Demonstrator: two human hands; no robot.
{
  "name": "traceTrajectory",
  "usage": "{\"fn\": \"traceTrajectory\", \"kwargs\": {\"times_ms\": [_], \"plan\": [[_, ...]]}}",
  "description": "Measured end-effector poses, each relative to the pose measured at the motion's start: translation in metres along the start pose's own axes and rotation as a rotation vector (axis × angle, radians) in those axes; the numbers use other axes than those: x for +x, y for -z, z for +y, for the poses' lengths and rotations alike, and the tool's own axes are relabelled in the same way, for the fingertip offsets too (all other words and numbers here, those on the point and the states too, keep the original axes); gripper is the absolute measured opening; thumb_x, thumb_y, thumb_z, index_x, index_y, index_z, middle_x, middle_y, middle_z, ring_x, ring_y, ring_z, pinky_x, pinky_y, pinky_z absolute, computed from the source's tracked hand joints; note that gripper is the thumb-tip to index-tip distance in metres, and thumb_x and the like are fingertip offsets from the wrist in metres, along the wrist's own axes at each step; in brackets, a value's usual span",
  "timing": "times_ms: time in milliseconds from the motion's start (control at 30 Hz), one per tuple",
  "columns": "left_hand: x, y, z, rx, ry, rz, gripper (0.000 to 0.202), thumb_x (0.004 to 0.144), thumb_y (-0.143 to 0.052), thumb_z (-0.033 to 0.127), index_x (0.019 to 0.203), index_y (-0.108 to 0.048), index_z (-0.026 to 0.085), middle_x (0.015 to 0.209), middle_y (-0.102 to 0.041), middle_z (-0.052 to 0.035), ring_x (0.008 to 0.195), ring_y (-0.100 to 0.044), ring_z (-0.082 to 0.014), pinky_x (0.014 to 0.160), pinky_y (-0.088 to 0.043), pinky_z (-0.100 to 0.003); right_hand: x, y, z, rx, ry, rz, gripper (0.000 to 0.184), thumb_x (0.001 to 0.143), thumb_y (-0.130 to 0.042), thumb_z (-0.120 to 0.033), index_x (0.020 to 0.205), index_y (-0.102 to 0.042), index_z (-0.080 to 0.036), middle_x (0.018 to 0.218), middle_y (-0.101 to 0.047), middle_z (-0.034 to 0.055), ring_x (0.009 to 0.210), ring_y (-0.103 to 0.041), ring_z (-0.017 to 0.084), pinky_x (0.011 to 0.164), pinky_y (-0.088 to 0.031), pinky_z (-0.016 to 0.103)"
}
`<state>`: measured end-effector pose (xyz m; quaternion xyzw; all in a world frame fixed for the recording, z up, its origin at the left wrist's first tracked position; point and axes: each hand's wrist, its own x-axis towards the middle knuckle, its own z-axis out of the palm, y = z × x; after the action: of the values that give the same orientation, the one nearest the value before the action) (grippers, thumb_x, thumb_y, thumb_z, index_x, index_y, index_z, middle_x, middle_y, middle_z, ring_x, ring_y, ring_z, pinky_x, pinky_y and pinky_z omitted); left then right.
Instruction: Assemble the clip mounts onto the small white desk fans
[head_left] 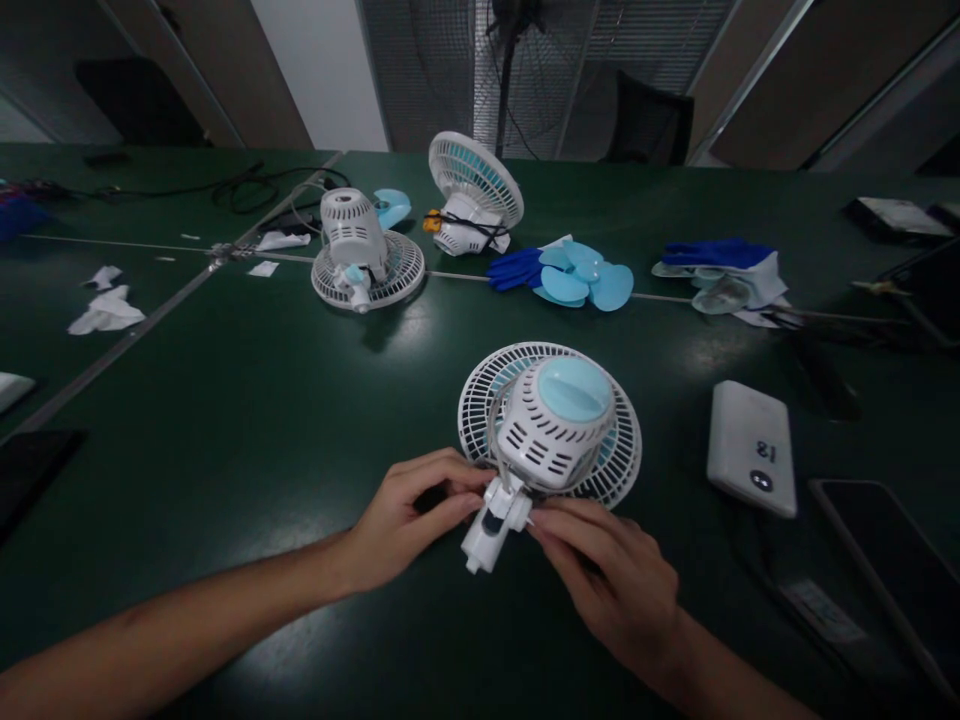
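Note:
A small white fan [551,420] with a light-blue rear cap lies face down on the dark green table [247,420], its grille flat on the surface. Its white clip mount [495,525] sticks out toward me. My left hand [409,515] pinches the mount from the left with thumb and fingers. My right hand [607,575] grips the mount's right side, fingers closed against it just below the motor housing.
Two more white fans [360,250] [474,195] sit farther back. Loose blue fan blades [581,275] lie beside blue gloves [716,255]. A white power bank [752,447] and a dark tablet [892,570] lie right. Crumpled paper scraps [105,310] lie left.

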<state>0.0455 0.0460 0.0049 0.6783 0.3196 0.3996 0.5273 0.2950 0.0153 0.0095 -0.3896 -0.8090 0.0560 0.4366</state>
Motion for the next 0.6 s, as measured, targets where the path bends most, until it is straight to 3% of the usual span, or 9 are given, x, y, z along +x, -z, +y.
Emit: {"fn": "traceTrajectory", "kwargs": {"times_ms": [167,267,367,533,600], "plan": [[0.0011,-0.0009,0.0006,-0.005,0.0,0.046,0.006,0.098,-0.072,0.016,0.1,-0.077,0.014,0.097,-0.074,-0.0079,0.09,-0.07,-0.016,0.081,-0.053,-0.026,-0.0033,0.0032,0.0031,0.058,0.033,-0.059,0.023,0.098,-0.062,-0.009,0.115,-0.071,-0.022,0.099,-0.082,0.001,0.085,-0.079,0.011,0.072,-0.062,0.019],[0.0018,-0.0012,0.0013,0.009,0.001,0.046,0.006,0.098,-0.072,0.017,0.099,-0.076,0.013,0.096,-0.074,-0.0088,0.089,-0.07,-0.0165,0.08,-0.054,-0.027,-0.0039,0.0046,0.0024,0.077,0.061,-0.078,0.027,0.097,-0.062,-0.007,0.117,-0.071,-0.021,0.101,-0.082,0.0017,0.086,-0.079,0.011,0.074,-0.063,0.019],[0.0024,-0.0012,0.0005,0.018,-0.009,0.046,0.007,0.098,-0.072,0.018,0.1,-0.076,0.013,0.095,-0.074,-0.0089,0.088,-0.069,-0.0164,0.078,-0.054,-0.027,-0.0026,0.0048,0.0012,0.093,-0.011,-0.051,0.026,0.095,-0.066,-0.01,0.118,-0.071,-0.022,0.098,-0.082,0.0007,0.083,-0.08,0.013,0.073,-0.065,0.02],[0.0016,-0.0004,0.0,0.039,-0.014,0.025,0.008,0.098,-0.072,0.019,0.101,-0.076,0.013,0.095,-0.074,-0.0096,0.087,-0.069,-0.0163,0.077,-0.054,-0.027,-0.0008,0.0037,0.0026,0.079,-0.107,-0.02,0.009,0.097,-0.068,-0.016,0.103,-0.072,-0.022,0.092,-0.081,0.0009,0.08,-0.079,0.014,0.07,-0.064,0.023],[0.0016,-0.0003,0.001,0.047,-0.02,0.01,0.009,0.098,-0.072,0.021,0.1,-0.076,0.013,0.095,-0.074,-0.01,0.086,-0.069,-0.0164,0.077,-0.054,-0.027,-0.0013,0.003,0.0034,0.067,-0.108,-0.031,0.01,0.099,-0.065,-0.014,0.097,-0.071,-0.022,0.088,-0.079,0.0002,0.076,-0.077,0.013,0.067,-0.062,0.022]]}}
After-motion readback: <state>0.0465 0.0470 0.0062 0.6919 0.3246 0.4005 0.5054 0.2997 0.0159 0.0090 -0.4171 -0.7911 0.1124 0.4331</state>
